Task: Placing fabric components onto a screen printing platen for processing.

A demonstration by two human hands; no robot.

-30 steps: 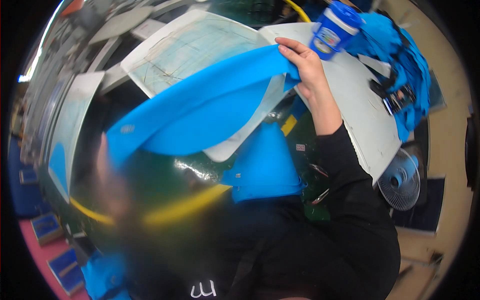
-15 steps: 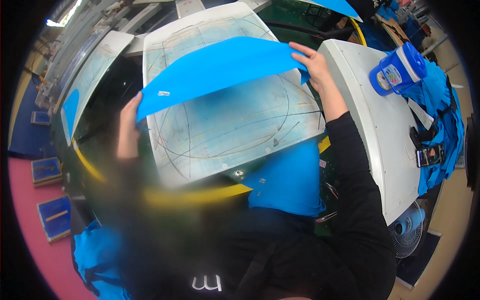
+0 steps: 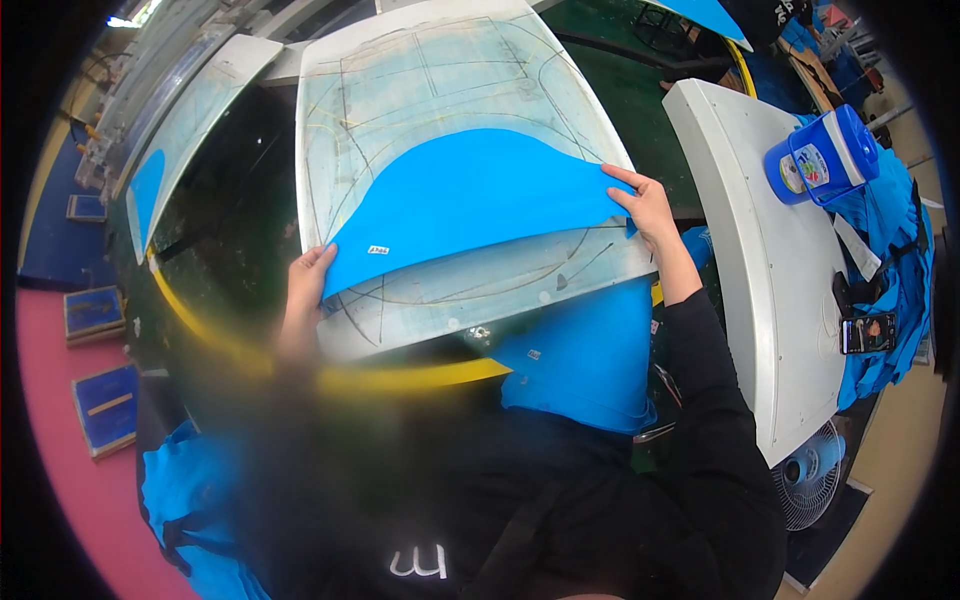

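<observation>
A blue cut fabric panel (image 3: 460, 200) with a curved far edge and a small white label lies over the near half of a pale board (image 3: 430, 80) marked with drawn outlines. My left hand (image 3: 308, 285) pinches the panel's left corner at the board's left side. At the opposite corner, my right hand (image 3: 645, 205) grips the panel between thumb and fingers. The panel looks nearly flat; whether all of it touches the board I cannot tell. More blue fabric pieces (image 3: 585, 350) hang just below the board's near edge, in front of my body.
To the right stands a white board (image 3: 740, 250) carrying a blue jug (image 3: 815, 155) and a phone (image 3: 868, 333), beside heaped blue fabric (image 3: 890, 240). A fan (image 3: 810, 475) sits below it. Another board (image 3: 190, 130) with a blue piece is at left, near a yellow curved rail (image 3: 430, 376).
Both hands have brought the blue panel nearer to me and down onto the board. Its curved far edge now spreads flatter, with the drawn lines beyond it uncovered.
</observation>
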